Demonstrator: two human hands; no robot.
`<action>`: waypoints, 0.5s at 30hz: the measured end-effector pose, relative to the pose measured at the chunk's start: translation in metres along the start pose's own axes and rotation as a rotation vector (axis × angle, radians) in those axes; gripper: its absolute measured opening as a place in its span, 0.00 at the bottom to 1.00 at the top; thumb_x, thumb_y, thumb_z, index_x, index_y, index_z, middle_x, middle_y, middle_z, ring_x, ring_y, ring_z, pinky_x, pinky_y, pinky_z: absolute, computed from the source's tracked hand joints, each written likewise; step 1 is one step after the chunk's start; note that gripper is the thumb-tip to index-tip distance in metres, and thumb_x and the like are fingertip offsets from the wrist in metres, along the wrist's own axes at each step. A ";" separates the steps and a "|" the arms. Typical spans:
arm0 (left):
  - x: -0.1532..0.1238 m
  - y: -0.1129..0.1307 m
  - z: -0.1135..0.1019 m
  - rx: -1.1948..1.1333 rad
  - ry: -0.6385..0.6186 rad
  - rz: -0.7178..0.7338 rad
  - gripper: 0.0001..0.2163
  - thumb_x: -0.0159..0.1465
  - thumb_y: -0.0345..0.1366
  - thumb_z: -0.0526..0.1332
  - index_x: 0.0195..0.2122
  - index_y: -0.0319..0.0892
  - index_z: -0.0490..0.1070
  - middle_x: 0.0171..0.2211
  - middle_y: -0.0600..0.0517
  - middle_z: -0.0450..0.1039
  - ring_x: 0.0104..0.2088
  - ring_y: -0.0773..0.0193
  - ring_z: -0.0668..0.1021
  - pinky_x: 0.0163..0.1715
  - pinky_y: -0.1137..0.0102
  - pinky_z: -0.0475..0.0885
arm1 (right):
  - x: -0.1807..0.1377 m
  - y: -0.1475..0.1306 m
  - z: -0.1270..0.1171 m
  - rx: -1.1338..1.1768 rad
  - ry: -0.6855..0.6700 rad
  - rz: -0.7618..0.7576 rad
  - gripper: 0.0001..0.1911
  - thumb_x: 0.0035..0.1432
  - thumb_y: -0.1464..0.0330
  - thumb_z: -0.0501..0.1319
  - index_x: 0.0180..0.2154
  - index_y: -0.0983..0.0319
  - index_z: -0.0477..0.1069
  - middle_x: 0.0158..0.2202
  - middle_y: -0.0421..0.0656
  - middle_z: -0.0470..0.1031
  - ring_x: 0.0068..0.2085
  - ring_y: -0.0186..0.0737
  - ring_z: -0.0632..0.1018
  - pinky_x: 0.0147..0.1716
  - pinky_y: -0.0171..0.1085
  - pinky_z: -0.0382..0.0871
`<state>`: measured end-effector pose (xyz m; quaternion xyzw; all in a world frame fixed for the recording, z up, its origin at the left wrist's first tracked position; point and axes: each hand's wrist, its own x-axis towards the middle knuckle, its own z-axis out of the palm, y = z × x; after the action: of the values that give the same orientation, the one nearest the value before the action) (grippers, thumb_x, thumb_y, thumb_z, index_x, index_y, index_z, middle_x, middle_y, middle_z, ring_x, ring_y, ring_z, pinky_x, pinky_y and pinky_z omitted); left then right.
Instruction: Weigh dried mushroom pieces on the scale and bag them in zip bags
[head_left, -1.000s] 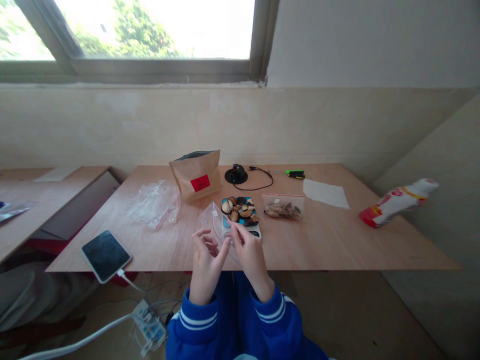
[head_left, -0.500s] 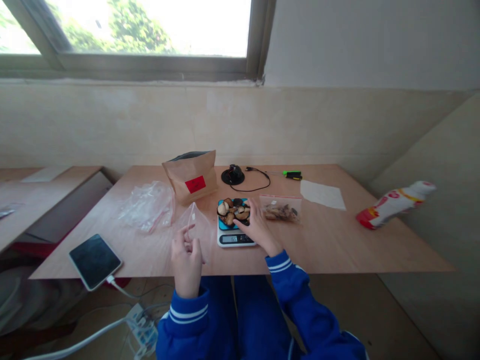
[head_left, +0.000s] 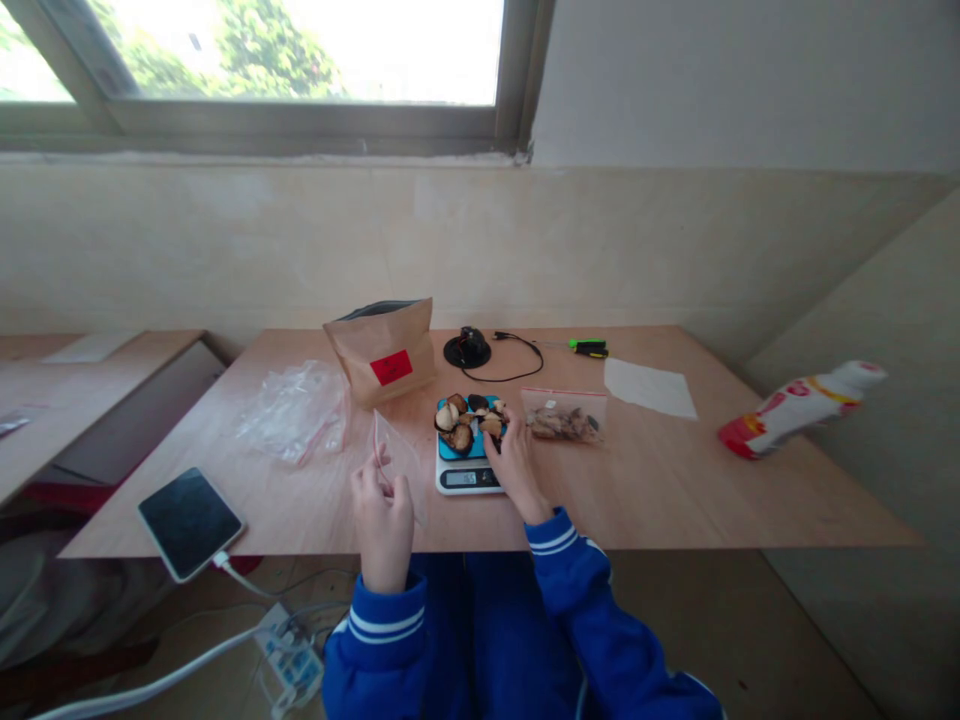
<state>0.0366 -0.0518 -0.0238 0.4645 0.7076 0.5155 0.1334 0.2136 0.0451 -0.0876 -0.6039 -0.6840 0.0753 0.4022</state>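
Dried mushrooms [head_left: 459,437] lie heaped on the blue top of a small white kitchen scale [head_left: 452,480], whose display faces me. My right hand [head_left: 516,465] is at the heap's right side, its thumb and fingers closed around some of the mushrooms. Left of the scale, my left hand [head_left: 385,517] pinches a clear zip bag [head_left: 405,462] near its edge; the bag stands up from the fingers and looks empty. A sealed zip bag of dried mushroom pieces [head_left: 566,420] rests just right of the scale.
Behind stands an open brown paper pouch [head_left: 386,350] with a red label, beside a pile of clear bags [head_left: 296,410]. Farther back are a black round device with a cable [head_left: 469,348] and screwdrivers [head_left: 589,348]. A tablet [head_left: 191,522] overhangs the front-left edge; a bottle [head_left: 799,410] is far right.
My right hand has closed on mushrooms at the scale's right side, shifting some and baring more blue. My left hand has moved slightly right, and the bag in it has tilted.
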 end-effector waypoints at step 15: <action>0.001 0.016 0.019 -0.128 -0.072 -0.092 0.20 0.58 0.31 0.52 0.52 0.38 0.66 0.41 0.47 0.65 0.24 0.70 0.69 0.30 0.67 0.71 | 0.005 -0.016 -0.022 0.304 0.041 0.031 0.13 0.59 0.64 0.54 0.44 0.62 0.63 0.44 0.53 0.73 0.46 0.48 0.74 0.46 0.47 0.68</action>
<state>0.0575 -0.0388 -0.0183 0.4403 0.6887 0.5357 0.2118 0.2156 0.0370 -0.0610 -0.5479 -0.6467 0.1720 0.5019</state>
